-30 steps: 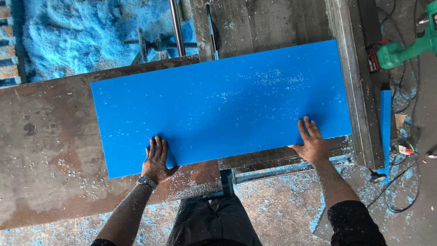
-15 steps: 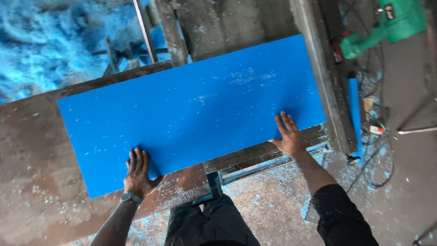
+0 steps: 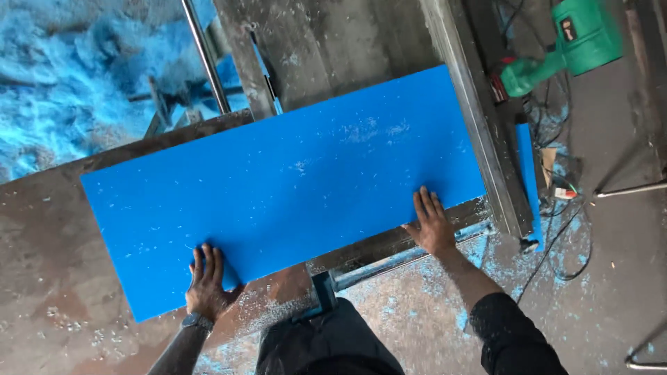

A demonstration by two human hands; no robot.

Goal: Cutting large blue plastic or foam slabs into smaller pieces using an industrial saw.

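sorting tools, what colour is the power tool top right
Green power tool with a red part near its nose, head view.

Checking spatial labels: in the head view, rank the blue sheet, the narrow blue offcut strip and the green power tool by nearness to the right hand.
1. blue sheet, under the right hand.
2. narrow blue offcut strip, to its right.
3. green power tool, upper right.

A green power tool [image 3: 580,38] lies on the floor at upper right above tangled cables [image 3: 556,208], while blue shavings [image 3: 76,83] heap beyond the rusty metal table [image 3: 42,236].
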